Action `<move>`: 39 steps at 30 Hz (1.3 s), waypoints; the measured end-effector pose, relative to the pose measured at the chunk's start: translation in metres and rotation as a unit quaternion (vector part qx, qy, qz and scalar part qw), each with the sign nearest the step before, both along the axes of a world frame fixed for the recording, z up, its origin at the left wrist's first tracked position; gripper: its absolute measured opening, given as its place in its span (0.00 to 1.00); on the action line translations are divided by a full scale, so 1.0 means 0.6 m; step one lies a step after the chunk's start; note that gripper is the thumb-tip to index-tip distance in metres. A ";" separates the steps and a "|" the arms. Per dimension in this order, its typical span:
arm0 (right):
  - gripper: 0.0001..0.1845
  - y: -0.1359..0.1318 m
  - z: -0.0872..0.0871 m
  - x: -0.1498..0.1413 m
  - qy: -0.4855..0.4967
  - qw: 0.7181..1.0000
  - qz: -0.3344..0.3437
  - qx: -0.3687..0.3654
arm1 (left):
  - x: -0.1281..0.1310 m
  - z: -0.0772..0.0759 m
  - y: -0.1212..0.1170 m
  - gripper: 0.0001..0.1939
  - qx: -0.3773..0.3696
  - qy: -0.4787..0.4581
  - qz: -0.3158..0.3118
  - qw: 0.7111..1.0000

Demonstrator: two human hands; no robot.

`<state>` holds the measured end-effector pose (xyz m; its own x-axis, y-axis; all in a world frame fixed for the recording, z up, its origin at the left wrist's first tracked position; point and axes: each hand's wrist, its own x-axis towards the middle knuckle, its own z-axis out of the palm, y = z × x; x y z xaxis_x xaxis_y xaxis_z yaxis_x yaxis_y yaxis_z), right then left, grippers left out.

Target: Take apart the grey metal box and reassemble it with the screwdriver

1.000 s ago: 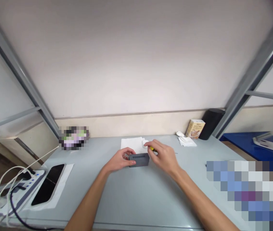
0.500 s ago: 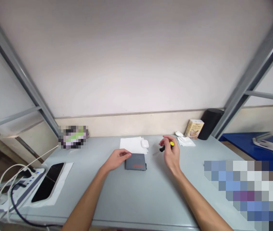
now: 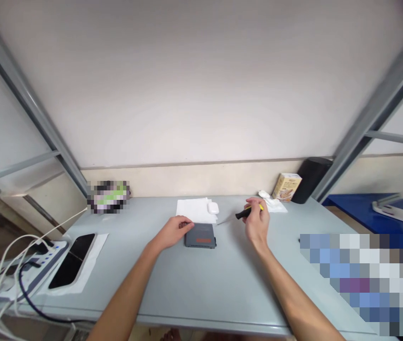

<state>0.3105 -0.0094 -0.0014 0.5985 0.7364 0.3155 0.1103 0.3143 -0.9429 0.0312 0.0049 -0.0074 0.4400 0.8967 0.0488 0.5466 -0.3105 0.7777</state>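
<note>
A small flat dark grey box with reddish lettering on top and a row of slots along its front side lies on the grey table. My left hand is closed at the box's far left corner, thumb on its edge; some of its fingers are hidden behind. Off to the right, my right hand grips a screwdriver with a black and yellow handle. Its thin shaft points left, the tip just beyond the box's right far corner, seemingly apart from it.
Behind the box lie white paper sheets and a white rounded case. A carton, crumpled tissue and black cylinder stand back right. At left are a phone, a power strip and cables.
The screwdriver's tip has swung left, closer to the box, as my right hand turned and shifted slightly right. My left hand stays at the box's corner. The whole view has shifted slightly.
</note>
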 end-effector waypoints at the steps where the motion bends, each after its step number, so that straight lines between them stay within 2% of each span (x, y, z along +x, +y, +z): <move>1: 0.18 -0.002 0.003 -0.003 0.036 0.999 0.011 -0.004 | 0.000 0.000 0.000 0.20 0.004 0.005 -0.002 1.000; 3: 0.17 -0.007 0.009 -0.011 0.093 0.995 0.041 0.001 | 0.000 0.000 -0.001 0.20 0.015 0.011 -0.004 1.000; 5: 0.16 -0.013 0.011 -0.020 0.102 0.992 0.071 0.016 | 0.000 0.002 -0.002 0.19 0.026 0.018 -0.007 0.999; 7: 0.17 -0.021 0.009 -0.029 0.070 0.992 0.100 0.022 | 0.000 0.003 -0.003 0.18 0.037 0.031 -0.010 0.999; 11: 0.22 -0.036 -0.006 -0.044 -0.057 0.986 0.146 0.051 | 0.001 0.006 -0.005 0.18 0.048 0.050 -0.019 0.997; 19: 0.21 -0.057 -0.029 -0.062 -0.208 0.956 0.141 0.154 | 0.002 0.005 -0.004 0.15 0.080 0.047 -0.029 0.995; 24: 0.17 -0.062 -0.030 -0.067 -0.251 0.926 0.113 0.257 | 0.000 0.002 -0.005 0.15 0.092 0.047 -0.030 0.994; 27: 0.16 -0.064 -0.027 -0.069 -0.270 0.914 0.095 0.287 | -0.001 0.001 -0.006 0.15 0.111 0.054 -0.034 0.992; 32: 0.17 -0.066 -0.023 -0.071 -0.259 0.918 0.094 0.286 | -0.001 0.002 -0.007 0.15 0.136 0.070 -0.029 0.988; 39: 0.19 -0.074 -0.007 -0.080 -0.242 0.935 0.141 0.217 | 0.005 0.003 -0.009 0.14 0.163 0.062 -0.021 0.984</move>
